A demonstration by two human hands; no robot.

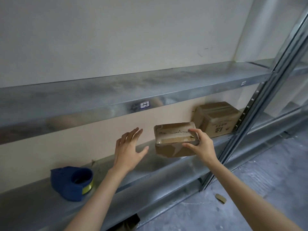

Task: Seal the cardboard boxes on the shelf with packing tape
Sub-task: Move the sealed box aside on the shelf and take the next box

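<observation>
The metal shelf [158, 170] runs from lower left to upper right across the view, and everything the task needs sits on its lower level. At the far right end, against the upright post, rests the larger cardboard box [216, 119], with tape bands showing across its top. Just in front of it and to its left is the smaller cardboard box [175, 139]. Its long axis lies roughly along the shelf's length and its top looks glossy with tape. Whether it sits flat or is raised a little off the metal I cannot tell. Well apart to the left, near the front edge, lies the blue tape dispenser [71, 182] with a yellowish roll in it. The right hand [200, 144] grasps the smaller box at its right end, fingers over the top and thumb on the near face. The left hand [128, 147] is released, fingers spread, palm turned toward the box's free left end, close beside it but not touching. The box therefore lies to the right of the left hand and the dispenser to its lower left, so the left hand is the nearer one for either. It probably either steadies the box's left end or goes for the dispenser.
</observation>
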